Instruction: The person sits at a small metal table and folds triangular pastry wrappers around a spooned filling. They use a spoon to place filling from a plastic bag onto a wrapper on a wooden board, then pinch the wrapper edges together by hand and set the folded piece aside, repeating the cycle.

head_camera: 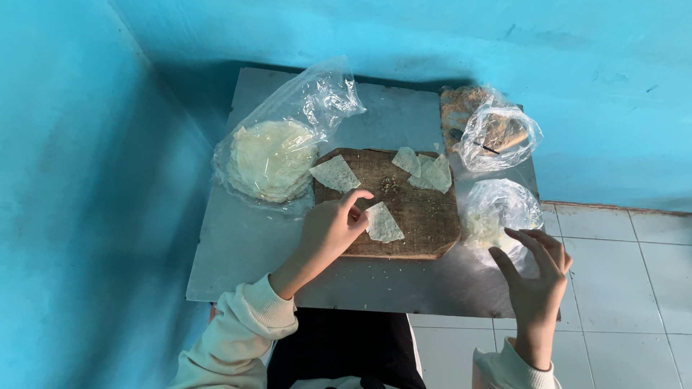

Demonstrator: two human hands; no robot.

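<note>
Taking the wooden board (418,216) at the middle of the grey tabletop (238,252) as the landmark: to its left, touching its upper left corner, lies a clear plastic bag (288,137) holding a stack of round, pale wafer sheets (270,160). One triangular wafer piece (334,173) rests on the board's upper left corner, half over its edge.

The left hand (328,230) comes in over the board's lower left part, its cream sleeve (241,335) below the tabletop's near edge. Its grip is narrow, thumb and forefinger pinching the edge of another triangular wafer piece (383,223) that lies flat on the board. A small scatter of crumbs (390,185) sits near the board's upper middle, and a little heap of cut pieces (425,171) lies at its upper right.

Right of the board are two more clear bags: the farther one (497,135) over a brown block, the nearer one (501,212) holding pale shreds. The right hand (537,277) hovers at that nearer bag's lower edge, fingers spread wide and curled, holding nothing.
</note>
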